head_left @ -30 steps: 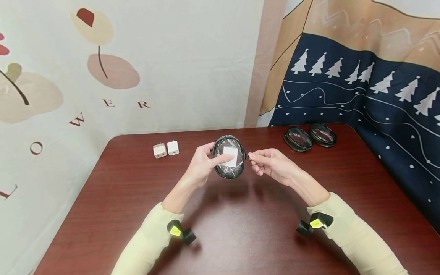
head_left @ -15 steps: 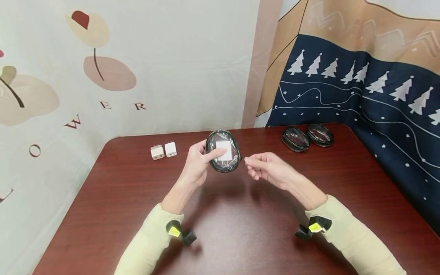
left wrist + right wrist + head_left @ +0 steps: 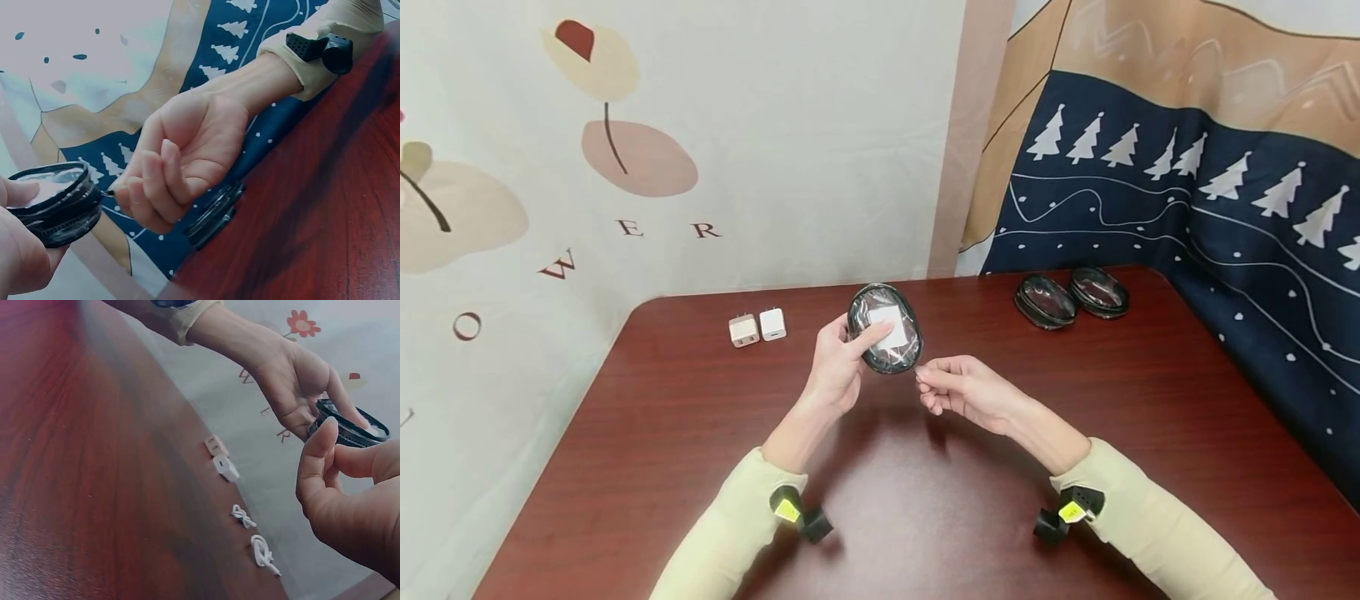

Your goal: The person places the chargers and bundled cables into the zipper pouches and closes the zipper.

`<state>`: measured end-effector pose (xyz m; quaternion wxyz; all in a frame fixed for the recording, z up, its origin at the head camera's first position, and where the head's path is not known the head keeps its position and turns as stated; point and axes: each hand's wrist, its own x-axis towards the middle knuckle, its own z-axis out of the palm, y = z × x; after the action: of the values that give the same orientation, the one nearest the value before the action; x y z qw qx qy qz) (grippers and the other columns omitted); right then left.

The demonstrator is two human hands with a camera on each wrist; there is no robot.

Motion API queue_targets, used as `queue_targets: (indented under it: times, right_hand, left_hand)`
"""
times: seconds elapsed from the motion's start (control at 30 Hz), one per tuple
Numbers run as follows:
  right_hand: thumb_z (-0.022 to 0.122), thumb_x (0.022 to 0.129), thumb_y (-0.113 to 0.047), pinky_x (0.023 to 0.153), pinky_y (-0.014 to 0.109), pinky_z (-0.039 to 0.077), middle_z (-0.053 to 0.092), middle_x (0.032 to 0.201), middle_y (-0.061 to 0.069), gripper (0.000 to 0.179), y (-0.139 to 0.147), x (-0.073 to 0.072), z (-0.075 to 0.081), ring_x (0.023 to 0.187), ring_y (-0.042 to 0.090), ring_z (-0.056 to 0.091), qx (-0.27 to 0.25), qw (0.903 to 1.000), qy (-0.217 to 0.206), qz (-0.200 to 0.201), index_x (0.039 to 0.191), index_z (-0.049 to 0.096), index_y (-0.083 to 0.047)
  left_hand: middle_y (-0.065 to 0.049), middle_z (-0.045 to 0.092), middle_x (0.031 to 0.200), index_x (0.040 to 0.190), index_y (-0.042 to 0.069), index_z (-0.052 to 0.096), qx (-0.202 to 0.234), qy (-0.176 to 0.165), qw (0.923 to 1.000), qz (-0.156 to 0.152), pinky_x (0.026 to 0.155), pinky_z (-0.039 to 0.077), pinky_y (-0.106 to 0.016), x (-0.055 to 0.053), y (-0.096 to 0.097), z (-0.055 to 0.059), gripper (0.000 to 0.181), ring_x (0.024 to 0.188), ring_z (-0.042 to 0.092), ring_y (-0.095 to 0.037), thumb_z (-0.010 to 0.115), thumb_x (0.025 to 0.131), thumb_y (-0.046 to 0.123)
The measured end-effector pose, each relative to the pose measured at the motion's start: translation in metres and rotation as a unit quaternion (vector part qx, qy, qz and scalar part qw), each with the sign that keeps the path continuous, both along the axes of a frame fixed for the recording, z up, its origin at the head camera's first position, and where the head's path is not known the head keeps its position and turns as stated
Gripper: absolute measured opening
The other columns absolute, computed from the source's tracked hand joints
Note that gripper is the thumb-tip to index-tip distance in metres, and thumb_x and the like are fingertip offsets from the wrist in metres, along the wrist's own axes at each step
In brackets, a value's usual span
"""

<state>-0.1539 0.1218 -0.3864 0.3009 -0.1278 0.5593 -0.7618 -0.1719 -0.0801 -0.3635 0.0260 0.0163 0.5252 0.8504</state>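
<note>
An oval clear pouch with black trim (image 3: 911, 337) is held up above the table by my left hand (image 3: 831, 367), thumb lying across its front. Through the clear plastic shows a white block (image 3: 895, 338), which looks like a charger plug. My right hand (image 3: 973, 393) is at the pouch's lower right edge, thumb and forefinger pinching a small zipper pull (image 3: 107, 193) that is visible in the left wrist view. Along the pouch's side runs the black zipper band (image 3: 69, 215). In the right wrist view my right fingers cover part of the pouch (image 3: 353, 428).
Two charger plugs, one beige (image 3: 744, 331) and one white (image 3: 772, 324), stand at the back left of the dark red table (image 3: 662, 450). Two similar pouches (image 3: 1046, 301) lie at the back right. Two bundled white cables (image 3: 261, 553) appear in the right wrist view.
My right hand has moved down and left along the pouch's edge, from its right side to its lower right. The pouch has shifted slightly left and up and tilted in my left hand.
</note>
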Motion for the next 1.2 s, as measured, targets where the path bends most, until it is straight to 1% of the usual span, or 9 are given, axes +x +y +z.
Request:
queue_targets:
  times: [0.17,0.27,0.47,0.63,0.73,0.9,1.0,1.1,1.2]
  right_hand:
    - [0.047,0.104,-0.002,0.066,0.019,0.050,0.061,0.082,0.005,0.018,0.005,-0.001,0.006,0.072,0.012,0.058,-0.033,0.9992,0.001,-0.024,0.094,0.063,-0.001]
    - [0.045,0.105,-0.002,0.069,0.020,0.052,0.062,0.084,0.005,0.023,0.009,-0.003,0.010,0.075,0.012,0.060,-0.052,0.9980,-0.001,-0.036,0.095,0.066,-0.004]
    - [0.039,0.107,-0.002,0.067,0.019,0.051,0.061,0.084,0.005,0.032,0.021,-0.010,0.018,0.074,0.012,0.057,-0.091,0.9935,-0.002,-0.069,0.095,0.068,-0.006]
    - [0.040,0.107,-0.003,0.064,0.018,0.049,0.060,0.082,0.004,0.032,0.026,-0.014,0.024,0.072,0.012,0.056,-0.090,0.9941,0.011,-0.060,0.093,0.068,-0.005]
    - [0.041,0.107,-0.004,0.062,0.018,0.047,0.059,0.080,0.004,0.031,0.027,-0.014,0.026,0.070,0.012,0.055,-0.080,0.9951,0.017,-0.055,0.091,0.067,-0.005]
    - [0.045,0.105,-0.004,0.059,0.018,0.046,0.061,0.079,0.003,0.027,0.027,-0.015,0.030,0.067,0.011,0.055,-0.051,0.9968,0.020,-0.057,0.092,0.069,-0.006]
    - [0.049,0.104,-0.004,0.058,0.018,0.046,0.063,0.079,0.002,0.025,0.027,-0.015,0.031,0.066,0.010,0.056,-0.033,0.9979,0.021,-0.051,0.093,0.071,-0.007]
    - [0.051,0.103,-0.005,0.058,0.018,0.046,0.064,0.079,0.002,0.023,0.026,-0.015,0.033,0.065,0.009,0.056,-0.019,0.9984,0.020,-0.049,0.093,0.072,-0.008]
    - [0.052,0.103,-0.005,0.058,0.018,0.045,0.063,0.078,0.003,0.022,0.026,-0.015,0.034,0.064,0.010,0.056,-0.016,0.9984,0.020,-0.050,0.093,0.072,-0.007]
  left_hand:
    - [-0.007,0.070,0.101,0.120,-0.006,0.058,0.019,0.003,0.9997,-0.013,0.082,0.058,-0.033,-0.002,-0.003,0.002,0.031,0.088,0.071,-0.017,0.066,0.091,-0.006]
    - [-0.007,0.071,0.099,0.119,-0.004,0.061,0.014,0.003,0.9997,-0.022,0.081,0.058,-0.032,-0.001,-0.008,0.004,0.031,0.087,0.070,-0.016,0.067,0.089,-0.007]
    - [-0.008,0.069,0.101,0.118,-0.007,0.061,-0.057,-0.014,0.9959,-0.069,0.082,0.057,-0.028,0.003,-0.018,0.003,0.035,0.089,0.067,-0.015,0.070,0.085,-0.008]
    - [-0.009,0.070,0.099,0.122,-0.008,0.061,-0.129,-0.014,0.9865,-0.100,0.080,0.057,-0.028,0.005,-0.022,0.002,0.042,0.088,0.066,-0.015,0.075,0.083,-0.004]
    - [-0.007,0.071,0.097,0.117,-0.005,0.064,-0.190,0.003,0.9755,-0.111,0.080,0.055,-0.026,0.006,-0.024,0.002,0.039,0.089,0.065,-0.015,0.078,0.081,0.000]
    - [-0.005,0.070,0.091,0.111,-0.004,0.067,-0.292,0.030,0.9440,-0.152,0.074,0.053,-0.026,0.009,-0.024,0.005,0.037,0.083,0.063,-0.015,0.081,0.079,0.004]
    - [-0.006,0.069,0.087,0.112,-0.005,0.068,-0.321,0.056,0.9286,-0.178,0.070,0.053,-0.026,0.012,-0.022,0.006,0.037,0.078,0.062,-0.015,0.081,0.079,0.005]
    - [-0.006,0.070,0.086,0.112,-0.006,0.069,-0.335,0.081,0.9203,-0.185,0.069,0.053,-0.026,0.015,-0.020,0.007,0.037,0.076,0.063,-0.014,0.081,0.079,0.006]
    - [-0.007,0.071,0.090,0.114,-0.006,0.069,-0.333,0.084,0.9229,-0.175,0.070,0.055,-0.027,0.017,-0.020,0.008,0.038,0.078,0.065,-0.015,0.081,0.080,0.007]
